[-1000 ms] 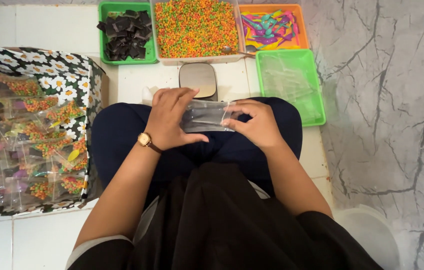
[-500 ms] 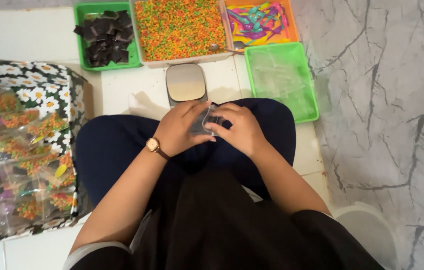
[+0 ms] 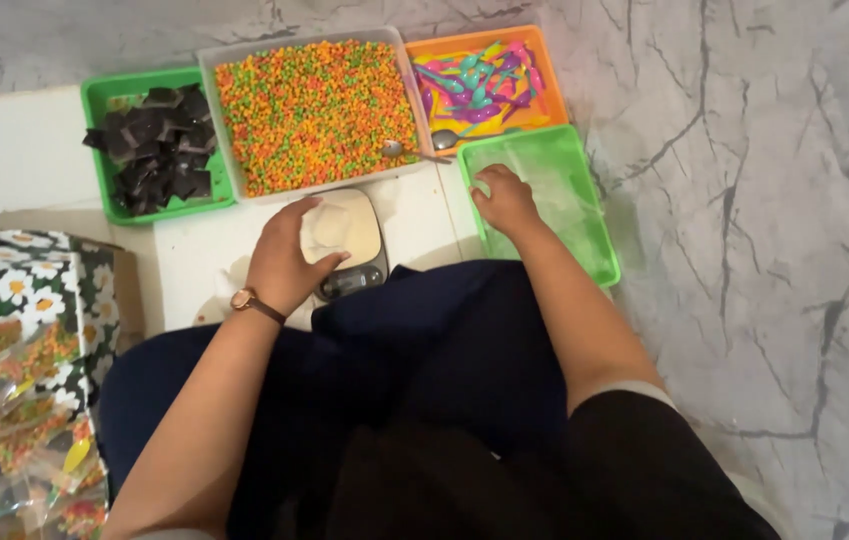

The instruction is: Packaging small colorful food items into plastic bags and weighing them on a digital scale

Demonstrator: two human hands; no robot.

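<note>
left hand [image 3: 284, 262] rests on the small kitchen scale [image 3: 349, 245], fingers curled around a clear plastic cup [image 3: 336, 228] standing on its platform, a watch on the wrist. right hand [image 3: 504, 198] is inside the green tray [image 3: 584, 225] of clear bags, fingers bent down onto them; whether it pinches one cannot be told. beyond the scale sits a white tray of coloured cereal [image 3: 314, 110], flanked by a green tray of dark squares [image 3: 149, 150] and an orange tray of plastic spoons [image 3: 484, 75].

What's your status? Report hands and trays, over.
Left hand rests on the kitchen scale, over a clear pouch. Right hand reaches into the green tray of clear pouches. Spoon lies in the cereal tray. Nothing blocking.
</note>
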